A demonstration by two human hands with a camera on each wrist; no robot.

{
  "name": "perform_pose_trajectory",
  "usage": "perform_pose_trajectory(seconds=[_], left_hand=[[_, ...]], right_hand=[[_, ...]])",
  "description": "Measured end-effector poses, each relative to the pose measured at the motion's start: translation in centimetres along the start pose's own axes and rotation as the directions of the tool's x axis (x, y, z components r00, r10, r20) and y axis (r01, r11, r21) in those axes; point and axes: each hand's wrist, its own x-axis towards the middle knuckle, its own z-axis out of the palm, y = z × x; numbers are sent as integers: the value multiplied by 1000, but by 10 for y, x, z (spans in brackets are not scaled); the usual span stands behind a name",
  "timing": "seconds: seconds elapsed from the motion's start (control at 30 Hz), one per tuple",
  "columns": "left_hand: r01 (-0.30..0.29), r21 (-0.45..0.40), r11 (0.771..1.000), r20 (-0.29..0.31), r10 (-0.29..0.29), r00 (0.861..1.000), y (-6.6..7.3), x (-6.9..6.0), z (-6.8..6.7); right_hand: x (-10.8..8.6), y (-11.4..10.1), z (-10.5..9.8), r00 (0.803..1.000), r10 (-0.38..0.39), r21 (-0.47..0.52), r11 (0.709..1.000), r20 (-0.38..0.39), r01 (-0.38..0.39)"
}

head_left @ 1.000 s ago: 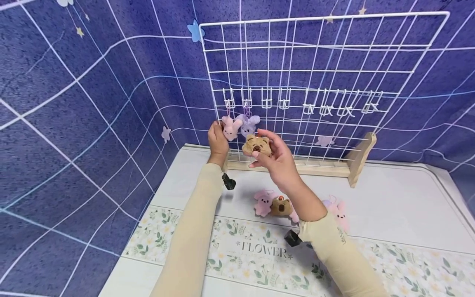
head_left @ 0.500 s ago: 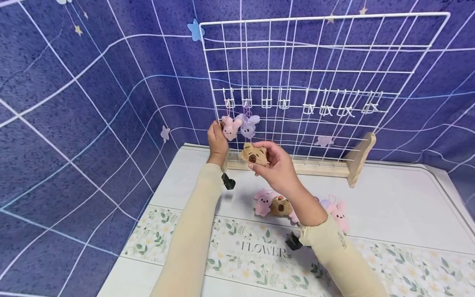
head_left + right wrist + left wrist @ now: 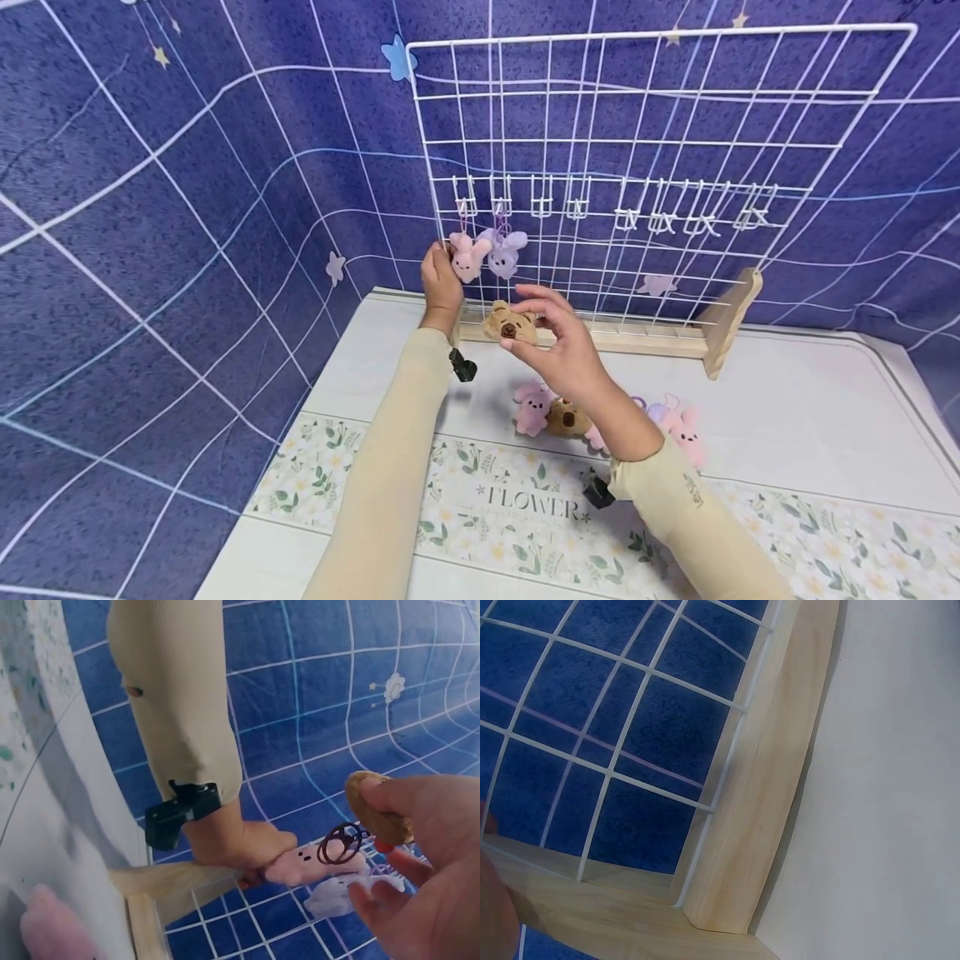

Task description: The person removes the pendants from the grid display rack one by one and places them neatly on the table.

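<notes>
The right hand's (image 3: 561,337) grip pinches a brown bear plush (image 3: 513,327), now lower in the head view and slightly left of where it was a second ago. The left hand (image 3: 441,285) stays curled round the wooden support (image 3: 607,915) at the rack's (image 3: 660,36) left end. Beside it, the pink bunny (image 3: 467,260) and lilac bunny (image 3: 503,260) hang unmoved. Nearer, a second bear (image 3: 567,419) lies on the worktop (image 3: 817,400) as before.
</notes>
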Motion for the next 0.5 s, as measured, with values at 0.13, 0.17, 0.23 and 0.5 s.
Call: perform_pose_trajectory(seconds=[0.13, 0.17, 0.23, 0.5], left_hand=[[4, -13, 1000, 4, -4, 1000, 0, 0, 0], [4, -17, 1000, 5, -4, 1000, 0, 0, 0], [2, -13, 1000, 7, -2, 1000, 0, 0, 0], [-11, 15, 1000, -8, 11, 1000, 2, 0, 0]], right_hand=[[-2, 2, 0, 998, 42, 91, 995, 47, -46], [-3, 3, 0, 997, 57, 103, 993, 59, -63], [-5, 6, 1, 994, 83, 107, 990, 76, -91], [-8, 22, 5, 981, 141, 43, 988, 135, -148]])
